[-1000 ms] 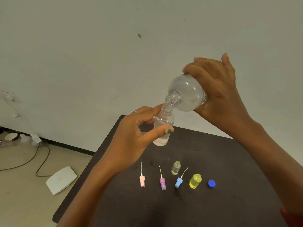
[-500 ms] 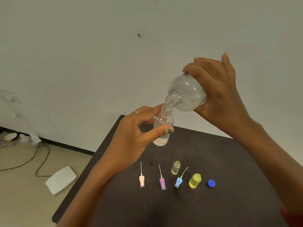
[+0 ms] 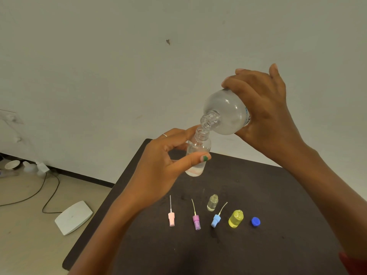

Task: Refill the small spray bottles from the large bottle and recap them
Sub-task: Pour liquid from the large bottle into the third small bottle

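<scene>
My right hand (image 3: 266, 108) grips the large clear bottle (image 3: 226, 114), tipped steeply so its open neck meets the mouth of a small clear spray bottle (image 3: 198, 149). My left hand (image 3: 158, 165) holds that small bottle upright above the table between thumb and fingers. On the dark table (image 3: 258, 245) stand a small clear bottle (image 3: 212, 203) and a small yellow bottle (image 3: 236, 218), both uncapped. Beside them lie a pink spray cap (image 3: 171, 218), a purple spray cap (image 3: 196, 224) and a light blue spray cap (image 3: 215, 220), each with a dip tube, plus a blue screw cap (image 3: 255, 221).
A pale wall rises just behind the table. On the floor at the left lie a white flat device (image 3: 73, 217), black cables (image 3: 47, 193) and some small items near the wall. The table's left edge runs diagonally beside my left forearm.
</scene>
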### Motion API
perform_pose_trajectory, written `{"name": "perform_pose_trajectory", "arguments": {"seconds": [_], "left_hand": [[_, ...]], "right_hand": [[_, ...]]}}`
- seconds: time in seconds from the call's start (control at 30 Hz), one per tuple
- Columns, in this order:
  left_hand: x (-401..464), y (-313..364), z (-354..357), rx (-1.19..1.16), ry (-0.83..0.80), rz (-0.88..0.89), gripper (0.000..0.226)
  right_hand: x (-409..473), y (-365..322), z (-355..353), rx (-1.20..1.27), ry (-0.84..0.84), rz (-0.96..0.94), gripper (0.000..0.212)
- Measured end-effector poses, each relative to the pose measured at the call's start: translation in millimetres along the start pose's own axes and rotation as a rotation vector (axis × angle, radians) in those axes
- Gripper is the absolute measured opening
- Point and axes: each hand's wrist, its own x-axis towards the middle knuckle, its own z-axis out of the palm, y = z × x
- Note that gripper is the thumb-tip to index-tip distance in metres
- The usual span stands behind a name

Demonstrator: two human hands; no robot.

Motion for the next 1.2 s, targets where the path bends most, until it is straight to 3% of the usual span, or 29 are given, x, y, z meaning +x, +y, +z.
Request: {"name": "perform_pose_trajectory", "arguments": {"seconds": [1.2], "left_hand": [[-0.5,0.1,0.0,-0.007,-0.003,0.004,0.053]], "right_hand": [[0.0,-0.8,-1.2,-0.01,0.004,-0.01,0.053]]}}
